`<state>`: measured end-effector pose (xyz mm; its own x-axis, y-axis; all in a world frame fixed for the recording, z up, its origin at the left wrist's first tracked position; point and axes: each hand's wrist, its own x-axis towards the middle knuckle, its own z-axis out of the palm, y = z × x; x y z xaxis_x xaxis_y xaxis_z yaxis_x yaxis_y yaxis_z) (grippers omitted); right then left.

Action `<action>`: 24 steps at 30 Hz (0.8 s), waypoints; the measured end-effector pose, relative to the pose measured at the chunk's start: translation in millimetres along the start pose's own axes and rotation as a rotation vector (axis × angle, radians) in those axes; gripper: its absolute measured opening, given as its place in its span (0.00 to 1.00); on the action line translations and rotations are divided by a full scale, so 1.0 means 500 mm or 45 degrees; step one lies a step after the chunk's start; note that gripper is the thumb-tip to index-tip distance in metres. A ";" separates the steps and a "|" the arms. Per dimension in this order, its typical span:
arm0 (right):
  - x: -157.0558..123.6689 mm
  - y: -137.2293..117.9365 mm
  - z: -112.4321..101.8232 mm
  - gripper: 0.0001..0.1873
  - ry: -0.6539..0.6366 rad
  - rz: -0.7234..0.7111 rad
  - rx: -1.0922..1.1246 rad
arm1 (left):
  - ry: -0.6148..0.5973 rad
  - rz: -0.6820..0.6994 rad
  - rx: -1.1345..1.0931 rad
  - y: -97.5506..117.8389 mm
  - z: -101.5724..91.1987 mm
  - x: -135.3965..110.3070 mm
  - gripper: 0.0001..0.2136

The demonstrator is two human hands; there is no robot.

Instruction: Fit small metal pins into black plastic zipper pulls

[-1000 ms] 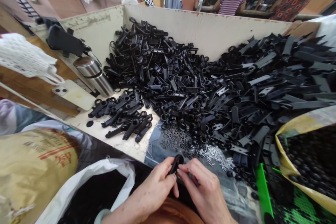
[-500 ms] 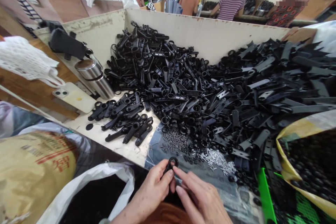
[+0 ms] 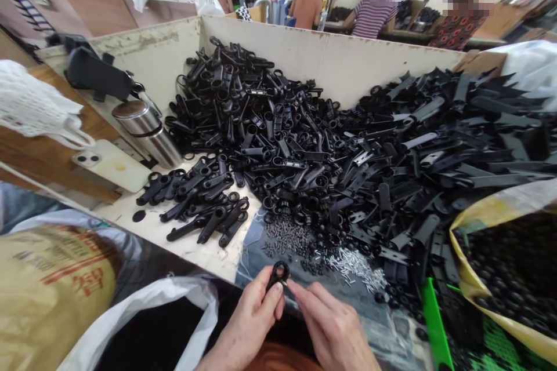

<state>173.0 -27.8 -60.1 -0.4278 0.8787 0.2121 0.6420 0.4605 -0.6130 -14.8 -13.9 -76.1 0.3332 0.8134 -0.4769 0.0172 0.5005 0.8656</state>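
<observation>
My left hand point(image 3: 250, 319) is closed around a black plastic part with a ring end point(image 3: 281, 270), the ring standing up above the thumb. My right hand point(image 3: 333, 322) has its thumb and forefinger pinched together at the lower right of the ring. A tiny bright speck shows at those fingertips, too small to name. Just beyond the hands lie a heap of small dark pieces point(image 3: 285, 237) and a scatter of silver metal pins point(image 3: 354, 266). To the left, several black ring-ended parts point(image 3: 204, 194) rest in rows on a pale board.
A large pile of black ring-ended parts point(image 3: 252, 104) and flat black strips point(image 3: 435, 145) fills the bin. At left stand a steel flask point(image 3: 148, 133) and a phone point(image 3: 113, 165). Open sacks point(image 3: 204, 301) and a green basket point(image 3: 437, 324) flank me. Several people work behind.
My right fingers have shifted up to the ring's lower edge and drawn closer together. My left hand still grips the black part. The whole view has swung slightly.
</observation>
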 end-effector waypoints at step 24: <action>0.026 -0.047 0.024 0.19 0.059 -0.107 -0.687 | 0.273 -0.066 -0.324 -0.014 0.022 0.014 0.24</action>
<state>144.7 -28.7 -52.2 -0.4713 0.8349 0.2842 0.8472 0.5182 -0.1173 -2.2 -14.8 -83.9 0.1319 0.8154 -0.5637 -0.2157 0.5787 0.7865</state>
